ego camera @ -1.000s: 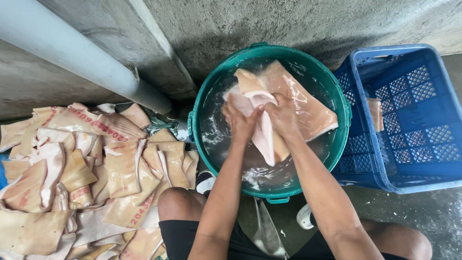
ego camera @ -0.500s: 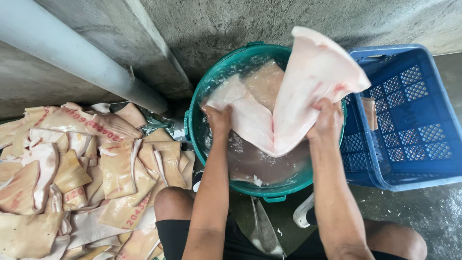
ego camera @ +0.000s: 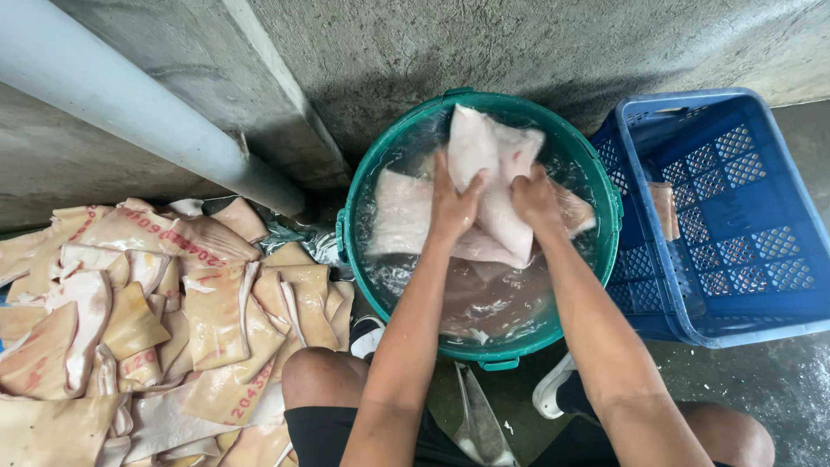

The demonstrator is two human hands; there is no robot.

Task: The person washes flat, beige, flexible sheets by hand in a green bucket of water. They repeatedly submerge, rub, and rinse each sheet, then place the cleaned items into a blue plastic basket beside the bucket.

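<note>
Gripping a pale slab of pork skin [ego camera: 488, 186] with both hands, a squatting person works it over a green tub [ego camera: 605, 186] of cloudy water. The left hand [ego camera: 456, 203] clamps the slab's near side, fingers folded over it; the right hand [ego camera: 536, 201] is clenched on its 3 o'clock edge, so the piece bunches between them, seemingly to scrub or wring it above the water and let the run-off fall back in. More pale pieces [ego camera: 399, 216] lie half-sunk in the tub, at 9 o'clock from the hands and beneath them. At 3 o'clock from the tub, touching its rim, stands a blue slatted crate [ego camera: 735, 277] holding a single small strip [ego camera: 664, 207] against its near wall. At 8 o'clock a heap of unwashed skins [ego camera: 164, 320], tan and ink-stamped, spreads over the floor beside the person's knee. A grey pipe [ego camera: 147, 121] slants down the concrete wall [ego camera: 553, 43] at 10 o'clock.
</note>
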